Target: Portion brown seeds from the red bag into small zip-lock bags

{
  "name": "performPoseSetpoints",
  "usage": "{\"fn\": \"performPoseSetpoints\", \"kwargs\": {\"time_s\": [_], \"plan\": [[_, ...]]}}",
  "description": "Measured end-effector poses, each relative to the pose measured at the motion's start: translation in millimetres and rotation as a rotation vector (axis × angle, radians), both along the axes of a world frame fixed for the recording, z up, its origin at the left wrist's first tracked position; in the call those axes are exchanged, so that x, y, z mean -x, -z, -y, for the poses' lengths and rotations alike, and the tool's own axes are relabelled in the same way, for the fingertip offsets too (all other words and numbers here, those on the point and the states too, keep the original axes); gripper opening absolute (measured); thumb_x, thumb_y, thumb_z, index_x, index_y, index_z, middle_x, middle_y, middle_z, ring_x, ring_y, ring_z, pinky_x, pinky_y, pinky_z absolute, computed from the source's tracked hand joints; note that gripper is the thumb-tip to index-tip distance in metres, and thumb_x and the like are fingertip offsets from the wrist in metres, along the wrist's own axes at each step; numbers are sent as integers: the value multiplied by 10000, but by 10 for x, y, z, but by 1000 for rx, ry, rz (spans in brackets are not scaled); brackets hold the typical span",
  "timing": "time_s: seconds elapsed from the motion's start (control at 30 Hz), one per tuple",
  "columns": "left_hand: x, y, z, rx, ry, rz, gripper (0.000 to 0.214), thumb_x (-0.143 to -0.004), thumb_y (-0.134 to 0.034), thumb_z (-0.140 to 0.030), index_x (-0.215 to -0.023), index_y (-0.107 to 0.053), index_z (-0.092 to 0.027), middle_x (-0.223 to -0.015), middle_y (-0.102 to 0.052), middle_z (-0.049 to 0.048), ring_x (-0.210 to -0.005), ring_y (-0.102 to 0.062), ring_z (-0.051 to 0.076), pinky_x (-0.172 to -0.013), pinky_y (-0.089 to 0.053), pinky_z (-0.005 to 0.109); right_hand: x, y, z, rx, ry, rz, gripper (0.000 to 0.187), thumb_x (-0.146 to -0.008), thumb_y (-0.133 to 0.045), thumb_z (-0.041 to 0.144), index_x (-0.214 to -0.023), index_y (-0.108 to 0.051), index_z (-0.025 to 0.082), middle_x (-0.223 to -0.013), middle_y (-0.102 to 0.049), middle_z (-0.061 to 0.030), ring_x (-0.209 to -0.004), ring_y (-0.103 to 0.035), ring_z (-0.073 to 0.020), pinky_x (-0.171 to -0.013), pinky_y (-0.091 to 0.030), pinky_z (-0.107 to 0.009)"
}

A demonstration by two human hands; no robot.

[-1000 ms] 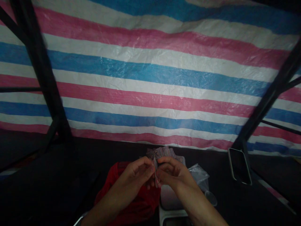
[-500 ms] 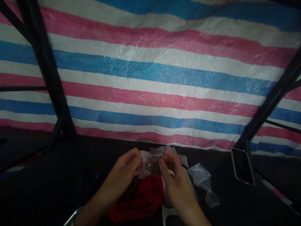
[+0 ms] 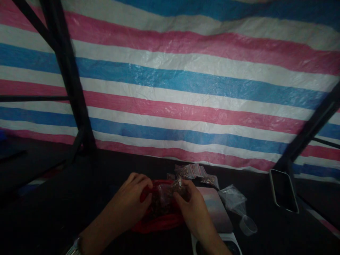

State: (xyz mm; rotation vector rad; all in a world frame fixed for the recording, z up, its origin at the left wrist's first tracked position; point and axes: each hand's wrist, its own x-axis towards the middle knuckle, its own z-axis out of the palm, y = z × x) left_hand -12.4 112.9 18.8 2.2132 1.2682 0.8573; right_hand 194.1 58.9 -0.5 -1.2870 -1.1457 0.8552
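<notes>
My right hand [image 3: 195, 207] is closed on a small clear zip bag [image 3: 177, 187] with brown bits in it, held over the red plastic bag [image 3: 162, 226]. My left hand [image 3: 131, 196] is at the left rim of the red bag, thumb and fingers curled round its red edge. Dark brown pieces [image 3: 157, 209] lie inside the red bag, partly hidden by the hands. Beside my right hand stands a scale [image 3: 216, 209] with a shiny metal plate; my forearm covers part of its white front.
Several filled zip bags [image 3: 195, 170] lie behind the scale. To its right are clear empty bags [image 3: 233, 199] and a small clear plastic cup [image 3: 248, 225]. A phone [image 3: 284, 191] rests by the right black frame post. A striped tarp [image 3: 186, 117] closes off the back.
My left hand has let go of the zip bag and moved down to the red bag's rim. My right hand keeps the zip bag, lower and tilted. The view has shifted slightly left.
</notes>
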Motion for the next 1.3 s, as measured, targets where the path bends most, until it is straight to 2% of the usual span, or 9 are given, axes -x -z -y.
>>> {"fn": "performPoseSetpoints", "kwargs": {"time_s": [0.1,0.23,0.43,0.53,0.63,0.83,0.97,1.17,1.3], "plan": [[70,95,-11,-30,29,-98,321,-699,-599,-49,-904,-726,-261,-1161,-728,78,-1218,-510,365,-1061,-396,576,-42,-135,22,-2,10,229,346,-831,-682,168,-1167,-719,241,-1059,-827,-40,-1005,-785,-271,-938,-588,-384],[92,124,-10,-40,77,-138,568,-617,-496,55,-1045,-714,-247,-1295,-689,74,-1319,-516,289,-1157,-412,502,10,-268,67,0,-11,365,421,-840,-711,129,-1238,-725,265,-1166,-821,-31,-1094,-777,-274,-974,-587,-376],[16,30,29,-40,106,-87,601,-761,-571,-71,-1334,-663,-227,-1397,-669,101,-1350,-542,280,-1185,-431,484,104,-319,71,-31,-80,393,390,-878,-686,90,-1217,-752,270,-1204,-819,-22,-1149,-766,-264,-1025,-574,-377],[-53,-12,37,-46,87,-69,375,-888,-594,-224,-1227,-748,-266,-1327,-742,83,-1336,-561,320,-1155,-432,537,114,-322,67,-51,-81,366,343,-885,-681,97,-1167,-769,272,-1129,-835,-12,-1054,-795,-249,-960,-598,-351],[-101,-30,4,-54,61,-70,277,-939,-565,-250,-1064,-808,-295,-1240,-796,58,-1346,-557,342,-1140,-407,567,109,-318,72,-67,-83,330,342,-877,-689,107,-1165,-771,274,-1111,-837,-10,-1025,-800,-240,-920,-608,-330],[-109,-89,-60,-67,98,-36,298,-991,-525,-268,-951,-817,-315,-1116,-824,19,-1246,-614,300,-1100,-392,513,89,-346,71,-68,-65,290,319,-914,-661,180,-1198,-769,275,-1148,-836,-28,-1075,-791,-256,-957,-605,-369],[-121,-156,-35,-39,103,-3,325,-996,-503,-322,-919,-818,-302,-1089,-806,43,-1100,-646,299,-1001,-434,490,82,-355,41,-68,-58,257,320,-928,-662,238,-1229,-758,282,-1149,-836,-34,-1056,-798,-267,-930,-620,-385],[-159,-237,1,54,150,114,364,-996,-449,-371,-911,-782,-252,-927,-761,34,-854,-699,204,-780,-516,310,27,-306,58,-46,-53,273,447,-883,-679,215,-1327,-702,259,-1157,-831,-54,-1072,-790,-281,-955,-619,-418],[-192,-250,8,68,141,163,349,-987,-454,-370,-897,-768,-246,-901,-760,29,-826,-700,194,-752,-513,287,-35,-281,52,-83,-45,255,371,-913,-621,227,-1269,-709,277,-1131,-833,-41,-1048,-796,-266,-944,-625,-410]]}}
